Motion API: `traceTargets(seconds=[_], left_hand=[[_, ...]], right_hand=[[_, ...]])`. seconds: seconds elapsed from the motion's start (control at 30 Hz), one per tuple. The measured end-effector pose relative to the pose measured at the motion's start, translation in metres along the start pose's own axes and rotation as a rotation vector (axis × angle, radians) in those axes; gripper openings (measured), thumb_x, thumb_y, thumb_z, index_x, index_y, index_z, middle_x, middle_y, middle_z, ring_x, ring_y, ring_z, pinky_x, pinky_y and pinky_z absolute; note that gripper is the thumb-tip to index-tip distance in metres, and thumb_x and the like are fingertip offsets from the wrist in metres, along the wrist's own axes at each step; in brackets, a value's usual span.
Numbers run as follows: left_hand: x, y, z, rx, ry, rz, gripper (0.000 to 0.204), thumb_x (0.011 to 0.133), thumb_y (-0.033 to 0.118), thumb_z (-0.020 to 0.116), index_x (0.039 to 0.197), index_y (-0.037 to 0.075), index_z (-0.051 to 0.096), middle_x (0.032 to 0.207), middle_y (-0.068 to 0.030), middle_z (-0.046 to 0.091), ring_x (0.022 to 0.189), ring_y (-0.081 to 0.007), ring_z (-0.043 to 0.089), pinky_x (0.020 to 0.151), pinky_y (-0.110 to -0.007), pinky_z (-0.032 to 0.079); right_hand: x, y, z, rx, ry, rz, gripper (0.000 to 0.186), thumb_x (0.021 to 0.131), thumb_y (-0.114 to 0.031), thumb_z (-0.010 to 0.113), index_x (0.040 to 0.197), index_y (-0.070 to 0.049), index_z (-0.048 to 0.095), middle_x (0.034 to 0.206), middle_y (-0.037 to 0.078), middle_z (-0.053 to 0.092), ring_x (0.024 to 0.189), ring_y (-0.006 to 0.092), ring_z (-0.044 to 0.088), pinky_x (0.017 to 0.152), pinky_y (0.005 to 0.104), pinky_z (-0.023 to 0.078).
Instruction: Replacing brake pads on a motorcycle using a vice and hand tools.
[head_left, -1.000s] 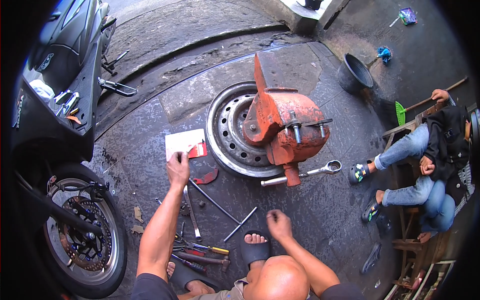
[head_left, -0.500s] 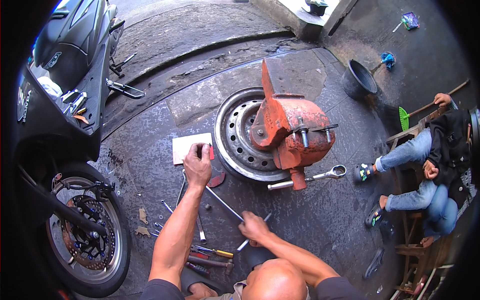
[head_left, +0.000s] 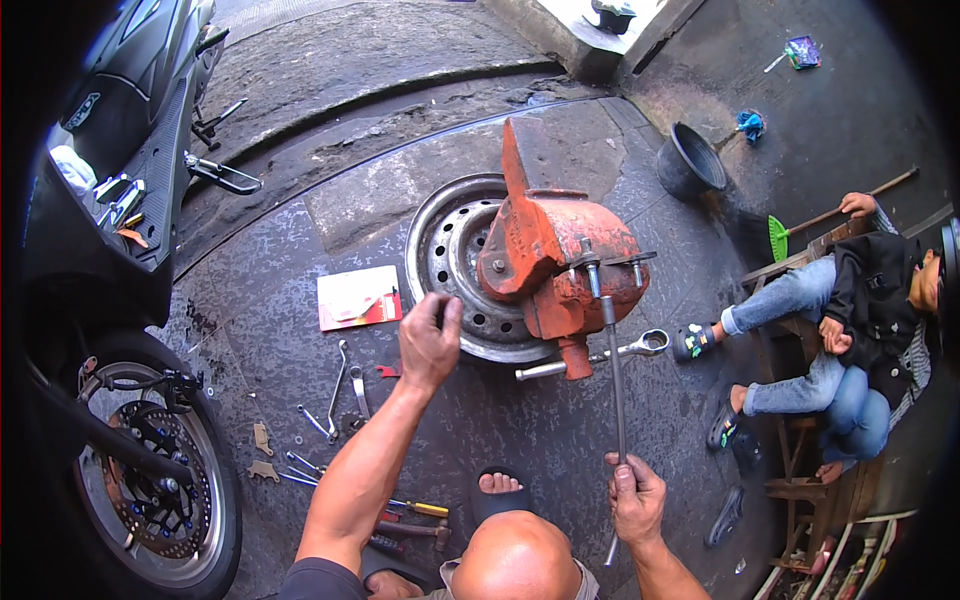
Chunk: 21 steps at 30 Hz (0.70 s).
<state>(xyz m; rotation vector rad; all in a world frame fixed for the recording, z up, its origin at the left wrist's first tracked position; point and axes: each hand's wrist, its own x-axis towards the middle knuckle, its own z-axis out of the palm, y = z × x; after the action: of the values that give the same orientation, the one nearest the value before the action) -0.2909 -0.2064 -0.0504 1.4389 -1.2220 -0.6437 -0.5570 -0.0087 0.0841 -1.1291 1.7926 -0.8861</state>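
Note:
My right hand is wrapped round the handle end of a T-handle socket wrench. Its long shaft points away from me, and the far tip is at the lower end of a bolt on the red bench vise; whether it is seated there I cannot tell. My left hand is closed in front of the near left edge of the steel wheel that carries the vise. What its fingers hold, if anything, is hidden. A white and red card package lies left of that hand.
Spanners, brake pads, a hammer and a screwdriver lie on the floor. At left stands a motor scooter. A ratchet wrench lies right of the vise; beyond are a black bucket and a seated person.
My right hand has swung the wrench rightward, bringing its tip up to the vise bolt. My left hand has moved right and nearer, off the card package. The view has shifted slightly.

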Motion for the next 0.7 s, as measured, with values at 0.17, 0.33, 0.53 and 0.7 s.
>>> traceTargets(seconds=[0.17,0.33,0.53,0.7], left_hand=[[-0.020,-0.006,0.013,-0.007,-0.084,0.071,0.014,0.093,0.013,0.065,0.090,-0.001,0.064,0.078,-0.0169,0.064,0.069,-0.0317,0.065,0.065,-0.039,0.050],[-0.023,0.006,0.018,0.004,-0.131,0.139,0.012,0.089,0.012,0.066,0.087,0.000,0.064,0.080,-0.0158,0.065,0.075,-0.0351,0.064,0.069,-0.043,0.051],[-0.031,0.011,0.042,0.131,-0.231,0.382,0.011,0.086,0.015,0.070,0.089,0.005,0.066,0.080,-0.0109,0.065,0.077,-0.0304,0.062,0.069,-0.041,0.050],[-0.036,-0.009,0.062,0.271,-0.247,0.428,0.019,0.086,0.023,0.071,0.081,0.007,0.061,0.073,-0.0076,0.058,0.072,-0.0280,0.063,0.065,-0.040,0.050]], right_hand=[[-0.007,-0.018,0.001,-0.046,0.000,0.020,0.030,0.101,-0.023,0.058,0.110,0.004,0.069,0.063,-0.003,0.054,0.055,0.0046,0.048,0.049,0.0226,0.037],[-0.007,-0.029,0.003,-0.059,0.022,0.021,0.028,0.100,-0.020,0.058,0.110,0.004,0.068,0.063,-0.002,0.054,0.055,0.0050,0.048,0.049,0.0234,0.038],[-0.012,-0.057,0.022,-0.110,-0.004,0.074,0.028,0.102,-0.017,0.054,0.119,0.004,0.062,0.068,-0.001,0.053,0.053,0.0041,0.044,0.047,0.0205,0.037],[-0.010,-0.064,0.016,-0.003,-0.085,0.167,0.029,0.102,-0.008,0.048,0.126,0.005,0.058,0.069,-0.002,0.051,0.057,0.0050,0.047,0.051,0.0218,0.040]])
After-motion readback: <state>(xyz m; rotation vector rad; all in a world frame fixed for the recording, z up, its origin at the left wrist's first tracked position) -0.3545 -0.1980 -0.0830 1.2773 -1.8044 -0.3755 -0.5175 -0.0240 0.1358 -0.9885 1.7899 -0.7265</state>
